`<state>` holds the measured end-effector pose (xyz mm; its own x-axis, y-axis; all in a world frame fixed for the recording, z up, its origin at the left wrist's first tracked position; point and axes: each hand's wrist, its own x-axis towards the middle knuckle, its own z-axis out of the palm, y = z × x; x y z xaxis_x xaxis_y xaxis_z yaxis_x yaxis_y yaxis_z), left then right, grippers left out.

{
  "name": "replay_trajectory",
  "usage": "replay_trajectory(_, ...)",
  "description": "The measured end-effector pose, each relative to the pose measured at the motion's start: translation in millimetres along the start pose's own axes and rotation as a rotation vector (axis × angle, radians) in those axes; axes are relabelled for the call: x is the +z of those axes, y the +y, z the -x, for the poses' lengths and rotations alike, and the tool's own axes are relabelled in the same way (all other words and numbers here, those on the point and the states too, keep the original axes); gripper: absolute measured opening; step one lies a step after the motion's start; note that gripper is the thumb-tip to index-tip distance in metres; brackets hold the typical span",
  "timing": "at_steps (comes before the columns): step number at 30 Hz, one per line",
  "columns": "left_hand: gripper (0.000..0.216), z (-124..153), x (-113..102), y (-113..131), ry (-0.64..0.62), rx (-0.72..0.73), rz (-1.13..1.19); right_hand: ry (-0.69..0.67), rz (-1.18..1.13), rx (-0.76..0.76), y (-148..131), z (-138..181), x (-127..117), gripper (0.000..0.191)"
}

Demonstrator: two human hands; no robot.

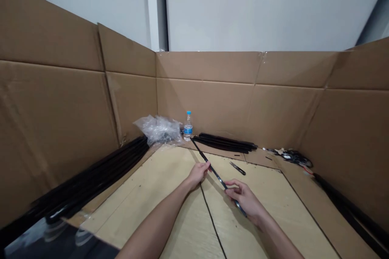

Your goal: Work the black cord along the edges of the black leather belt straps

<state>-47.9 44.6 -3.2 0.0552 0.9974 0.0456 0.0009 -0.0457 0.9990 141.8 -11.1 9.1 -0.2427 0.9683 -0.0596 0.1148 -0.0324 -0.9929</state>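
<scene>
Both hands are on a long thin black strip (216, 175) that runs slantwise over the pale board, its lower part shiny. My left hand (198, 175) pinches it near the middle. Closer to me, my right hand (241, 197) has its fingers closed around the lower part. A thin black cord (209, 213) runs from beneath my left hand down the board toward me; whether it joins the strip I cannot tell. Just beyond my right hand lies a small pair of black-handled thread snips (238, 168).
Cardboard walls (209, 101) enclose the pale board (158, 182). At the back stand a water bottle (188, 127) and clear plastic bags (161, 130), beside black strips (225, 143). More long black bundles (100, 176) line the left; tangled wires (293, 157) and black tubing (343, 202) lie right.
</scene>
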Motion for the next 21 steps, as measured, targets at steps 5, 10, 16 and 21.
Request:
replay_trajectory(5, 0.059, 2.3, -0.5, 0.7, -0.006, -0.012, 0.009, 0.123, 0.193, -0.05, 1.3, -3.3, -4.9, 0.047)
replay_trajectory(10, 0.055, 3.9, 1.4, 0.7, 0.03, 0.009, -0.038, 0.159, 0.442, -0.161, -2.9, -1.1, -9.6, 0.016)
replay_trajectory(16, 0.05, 4.6, 6.5, 1.4, 0.086, 0.061, -0.068, 0.076, 0.607, -0.276, -2.0, 6.9, -9.2, 0.013)
replay_trajectory(21, 0.044, 5.2, 8.4, 3.3, 0.063, 0.059, -0.047, 0.147, 0.527, -0.247, -0.9, 4.3, -3.3, 0.025)
